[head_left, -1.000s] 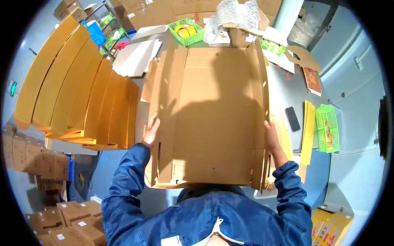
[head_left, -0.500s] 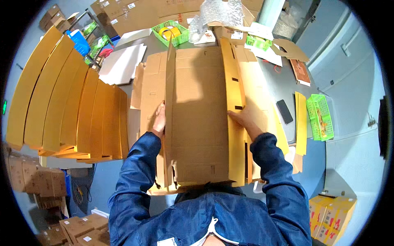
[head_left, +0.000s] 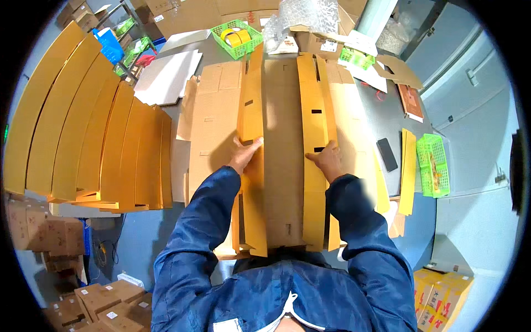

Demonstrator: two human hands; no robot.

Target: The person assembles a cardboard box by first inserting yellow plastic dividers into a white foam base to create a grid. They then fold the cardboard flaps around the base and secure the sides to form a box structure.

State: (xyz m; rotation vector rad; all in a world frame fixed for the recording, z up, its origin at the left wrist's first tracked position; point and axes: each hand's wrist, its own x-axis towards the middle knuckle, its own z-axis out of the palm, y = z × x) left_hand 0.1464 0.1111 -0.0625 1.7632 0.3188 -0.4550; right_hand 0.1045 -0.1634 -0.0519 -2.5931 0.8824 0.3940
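Note:
A long cardboard box blank [head_left: 284, 138] lies in front of me, its brown inner face up. Along its left side a yellow flap [head_left: 253, 182] is folded inward over the brown panel. A matching yellow flap [head_left: 314, 188] with dark slots runs along the right side. My left hand [head_left: 246, 153] grips the left flap, thumb pointing inward across the yellow face. My right hand [head_left: 327, 161] pinches the right flap near a slot, with some fingers hidden behind it. More brown cardboard [head_left: 213, 127] spreads out underneath.
Several yellow folded boxes [head_left: 94, 127] stand in a row at the left. A green basket [head_left: 238, 39] with tape rolls sits at the back, beside bubble wrap [head_left: 307, 19]. On the right are a black phone [head_left: 387, 154], a yellow strip [head_left: 407, 171] and another green basket [head_left: 433, 166].
The left flap has gone from standing on edge to folded inward, showing its yellow face. My left hand has moved right and inward with it. My right hand remains on the right flap.

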